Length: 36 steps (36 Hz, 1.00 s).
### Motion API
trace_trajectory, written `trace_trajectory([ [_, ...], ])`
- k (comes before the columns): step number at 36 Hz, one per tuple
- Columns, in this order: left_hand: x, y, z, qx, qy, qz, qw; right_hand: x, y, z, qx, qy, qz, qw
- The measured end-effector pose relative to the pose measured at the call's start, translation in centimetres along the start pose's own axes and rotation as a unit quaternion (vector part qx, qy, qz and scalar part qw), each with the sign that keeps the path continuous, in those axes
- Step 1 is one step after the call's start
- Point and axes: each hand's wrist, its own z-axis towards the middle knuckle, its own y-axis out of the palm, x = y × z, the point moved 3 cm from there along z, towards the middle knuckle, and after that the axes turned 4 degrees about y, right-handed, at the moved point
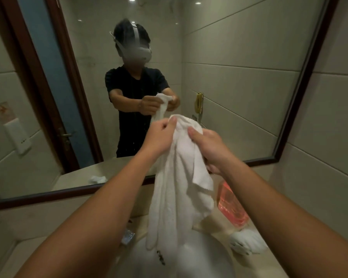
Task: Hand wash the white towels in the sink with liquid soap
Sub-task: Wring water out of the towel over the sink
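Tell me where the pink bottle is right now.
In the head view, the pink bottle stands on the counter at the right, beside the held white towel, partly hidden by the right forearm, with a bunched towel just in front.

Dark-framed mirror (239, 47), reflected blue door (56, 77), yellow wall phone (199, 102), white switch plate (18, 135); beige tiled wall (329, 157)

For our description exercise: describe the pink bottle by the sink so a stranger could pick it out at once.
Find the wide wall mirror; under its lower right corner runs the beige counter. The pink bottle sits there, just right of the hanging towel. It is the only coloured, see-through thing; the crumpled towel near it is white.
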Motion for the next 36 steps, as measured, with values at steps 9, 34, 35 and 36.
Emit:
trace_trajectory([
  [9, -4.3, -0.1, -3.8, 0.127, 0.049, -0.007, 0.991, -1.0, 3.3, 1.2, 0.029, 0.071, 0.261, 0.962],
  [34, -0.5, -2.7, 0.3, 0.045, 0.07, -0.005, 0.996, -1.1, -0.1, 1.0, 0.161, -0.128, -0.277, 0.939],
  [35, -0.2, -2.8, 0.5, 0.033, 0.067, -0.003, 0.997, -1.1, 0.2, 1.1, 0.118, -0.145, -0.261, 0.947],
  [36, 0.1, -2.8, 0.7, 0.018, 0.059, -0.011, 0.998, -1.3, 0.7, 1.0, 0.067, -0.152, -0.232, 0.958],
])
